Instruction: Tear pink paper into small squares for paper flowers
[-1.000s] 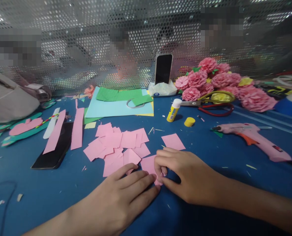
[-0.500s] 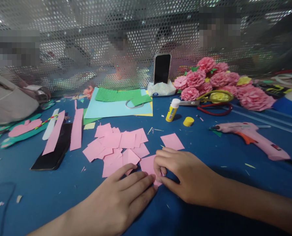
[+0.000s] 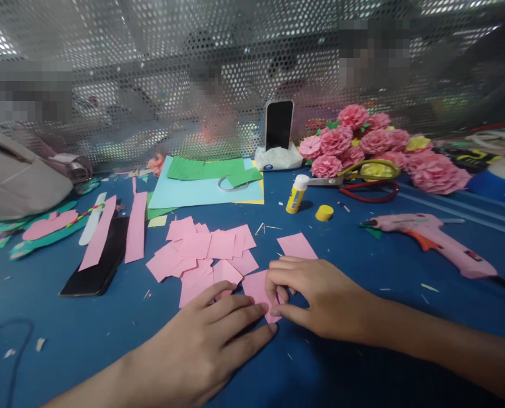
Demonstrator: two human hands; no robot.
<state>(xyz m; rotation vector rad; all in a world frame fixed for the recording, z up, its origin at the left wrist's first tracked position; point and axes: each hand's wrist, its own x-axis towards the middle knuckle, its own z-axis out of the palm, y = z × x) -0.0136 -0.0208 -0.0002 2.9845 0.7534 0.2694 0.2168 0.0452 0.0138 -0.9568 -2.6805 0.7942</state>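
Note:
My left hand [image 3: 210, 340] lies flat with its fingers stretched out, fingertips pressing on the lower left edge of a pink paper square [image 3: 255, 284]. Curled over the right side of that same square, my right hand [image 3: 324, 300] pinches near its edge with thumb and forefinger; the fingertips partly cover the paper. Behind the left hand, a loose pile of pink paper squares [image 3: 195, 245] overlaps on the blue table. One single pink square [image 3: 297, 245] rests just beyond the right hand. Farther back stands an uncapped glue stick [image 3: 295, 195], its yellow cap [image 3: 324, 213] beside it.
A pink glue gun [image 3: 435, 238] lies at right, below scissors [image 3: 326, 182] and pink paper flowers [image 3: 337, 139]. Pink strips [image 3: 136, 229] and a dark phone [image 3: 103, 272] are at left. Blue sheets [image 3: 184, 192], another phone [image 3: 278, 124] and a perforated metal screen [image 3: 150, 136] stand behind.
The view has shifted slightly. My left forefinger reaches a little farther right along the paper's lower edge; my right hand stays nearly in place.

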